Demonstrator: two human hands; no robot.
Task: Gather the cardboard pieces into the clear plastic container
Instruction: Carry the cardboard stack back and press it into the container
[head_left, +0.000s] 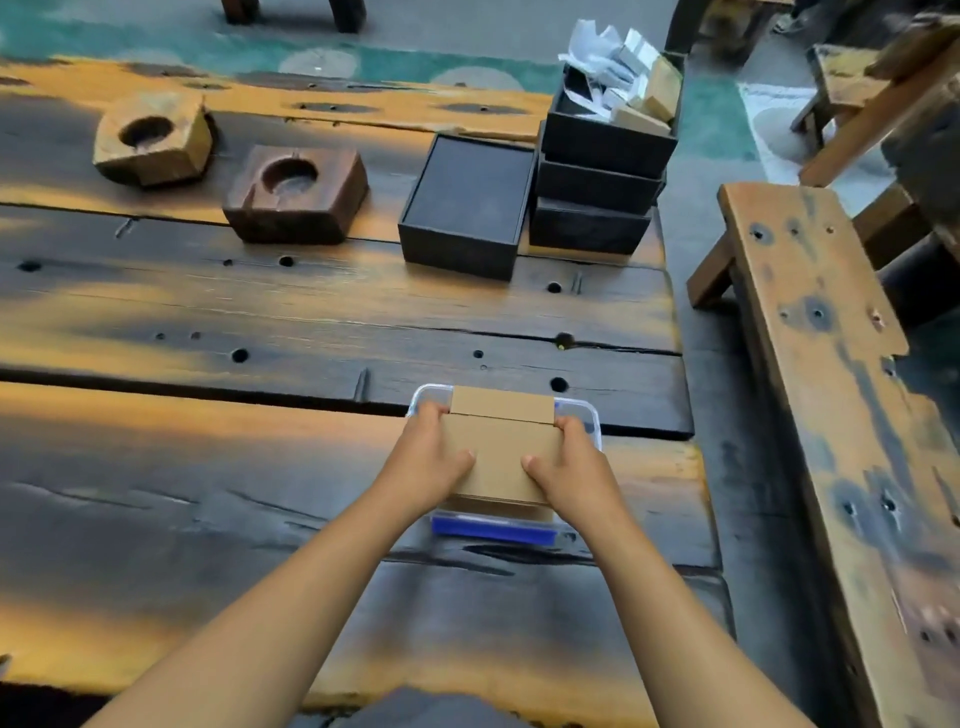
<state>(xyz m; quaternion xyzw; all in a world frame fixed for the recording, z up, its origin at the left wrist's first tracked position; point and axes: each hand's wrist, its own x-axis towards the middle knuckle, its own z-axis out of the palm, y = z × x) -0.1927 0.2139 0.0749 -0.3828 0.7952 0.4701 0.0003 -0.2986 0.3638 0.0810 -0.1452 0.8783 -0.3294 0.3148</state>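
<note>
A stack of brown cardboard pieces (498, 457) sits over the clear plastic container (589, 415), which rests on the wooden table near its right edge. A blue strip (493, 531) shows at the container's near end. My left hand (426, 457) grips the stack's left side, thumb on top. On the stack's right side my right hand (574, 462) holds on the same way. A further cardboard piece (501, 405) lies at the far end of the container, under the stack. Most of the container is hidden by cardboard and hands.
An open black box (467, 208) stands further back, beside a stack of black boxes (597, 176) topped with paper and cardboard scraps. Two wooden blocks with round hollows (291, 192) (153, 137) sit at the far left. A wooden bench (831, 389) runs along the right.
</note>
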